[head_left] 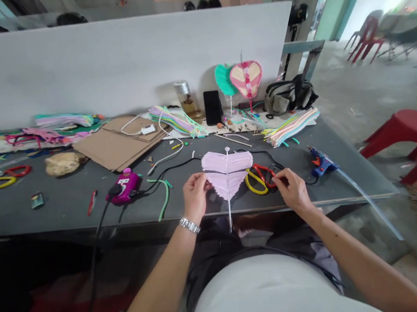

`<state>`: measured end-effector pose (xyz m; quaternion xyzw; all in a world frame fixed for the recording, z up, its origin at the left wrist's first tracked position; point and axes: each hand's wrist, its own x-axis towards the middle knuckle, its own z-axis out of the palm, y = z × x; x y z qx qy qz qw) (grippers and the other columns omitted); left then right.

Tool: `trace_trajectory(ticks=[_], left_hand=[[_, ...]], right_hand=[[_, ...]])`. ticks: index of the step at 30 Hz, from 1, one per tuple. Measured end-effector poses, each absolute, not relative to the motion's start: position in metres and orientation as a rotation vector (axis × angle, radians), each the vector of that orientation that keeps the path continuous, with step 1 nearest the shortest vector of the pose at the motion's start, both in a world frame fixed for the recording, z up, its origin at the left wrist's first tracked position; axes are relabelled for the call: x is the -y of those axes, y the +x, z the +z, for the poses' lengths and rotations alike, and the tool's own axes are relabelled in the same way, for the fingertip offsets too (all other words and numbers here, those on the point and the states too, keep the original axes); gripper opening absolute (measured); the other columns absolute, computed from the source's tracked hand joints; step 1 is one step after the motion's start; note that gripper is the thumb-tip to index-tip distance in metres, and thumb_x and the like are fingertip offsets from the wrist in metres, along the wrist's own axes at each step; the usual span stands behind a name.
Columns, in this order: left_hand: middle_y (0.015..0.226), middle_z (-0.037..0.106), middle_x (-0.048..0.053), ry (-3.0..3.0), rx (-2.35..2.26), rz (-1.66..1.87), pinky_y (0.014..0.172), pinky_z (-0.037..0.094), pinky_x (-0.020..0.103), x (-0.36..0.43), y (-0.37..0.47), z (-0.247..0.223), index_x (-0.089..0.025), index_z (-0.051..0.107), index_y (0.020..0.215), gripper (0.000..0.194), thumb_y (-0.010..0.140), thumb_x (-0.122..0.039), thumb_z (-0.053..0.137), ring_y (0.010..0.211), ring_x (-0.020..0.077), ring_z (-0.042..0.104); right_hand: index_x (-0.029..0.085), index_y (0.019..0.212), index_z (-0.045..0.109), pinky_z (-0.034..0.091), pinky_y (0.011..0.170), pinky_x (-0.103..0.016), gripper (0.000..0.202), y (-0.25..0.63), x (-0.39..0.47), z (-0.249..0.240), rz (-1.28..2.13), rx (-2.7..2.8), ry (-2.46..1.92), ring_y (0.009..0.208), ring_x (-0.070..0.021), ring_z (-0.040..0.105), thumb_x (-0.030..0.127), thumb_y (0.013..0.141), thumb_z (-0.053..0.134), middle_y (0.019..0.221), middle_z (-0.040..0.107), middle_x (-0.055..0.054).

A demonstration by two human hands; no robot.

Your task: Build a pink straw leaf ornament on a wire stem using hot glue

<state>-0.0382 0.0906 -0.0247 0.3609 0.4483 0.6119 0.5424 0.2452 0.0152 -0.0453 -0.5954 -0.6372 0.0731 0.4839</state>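
A pale pink heart-shaped hand fan (233, 161) made of fuzzy stems stands over the near edge of the table, its thin white stick pointing down toward my lap. A dark curved gap runs across its middle. My left hand (195, 192), with a metal watch on the wrist, pinches the fan's left edge. To the right of the fan, my right hand (291, 187) has its thumb and fingertips pressed together; whatever they may hold is too small to make out. Those fingertips are right beside the red handle of the red-and-yellow scissors (257, 182) lying on the table.
A blue glue gun (322, 161) with a long clear stick lies at right. Left are a purple power outlet (124, 186), cables, a red cutter (92, 202) and cardboard (121, 143). Bundles of fuzzy stems (291, 127), a phone (212, 108) and two finished fans (246, 76) stand behind.
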Motion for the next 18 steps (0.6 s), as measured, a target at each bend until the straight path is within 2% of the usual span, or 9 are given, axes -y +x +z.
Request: trace_trajectory(ticks=[8, 14, 18], left_hand=[[0.066, 0.062, -0.003, 0.871, -1.113, 1.465, 0.064, 0.051, 0.025, -0.088, -0.039, -0.02, -0.016, 0.062, 0.078, 0.041, 0.06, -0.048, 0.081, 0.061, 0.0105, 0.06], [0.063, 0.06, -0.006, 0.871, -1.128, 1.466, 0.061, 0.049, 0.023, -0.089, -0.038, -0.018, -0.017, 0.06, 0.077, 0.038, 0.06, -0.042, 0.082, 0.059, 0.0099, 0.058], [0.067, 0.065, -0.003, 0.864, -1.217, 1.433, 0.064, 0.053, 0.027, -0.095, -0.043, -0.025, -0.017, 0.062, 0.077, 0.04, 0.056, -0.043, 0.083, 0.063, 0.013, 0.062]], right_hand=[[0.025, 0.075, 0.044, 0.036, 0.061, -0.027, 0.029, 0.243, -0.014, -0.04, 0.235, 1.488, -1.516, 0.059, -0.0137, 0.043, 0.042, 0.098, 0.048, 0.065, 0.047, 0.005], [0.025, 0.075, 0.04, 0.038, 0.06, -0.024, 0.029, 0.24, -0.012, -0.033, 0.234, 1.512, -1.623, 0.058, -0.0125, 0.045, 0.043, 0.098, 0.044, 0.065, 0.049, 0.004], [0.026, 0.074, 0.035, 0.034, 0.059, -0.024, 0.031, 0.257, -0.021, -0.019, 0.215, 1.5, -1.692, 0.056, -0.0125, 0.042, 0.043, 0.099, 0.041, 0.061, 0.044, 0.005]])
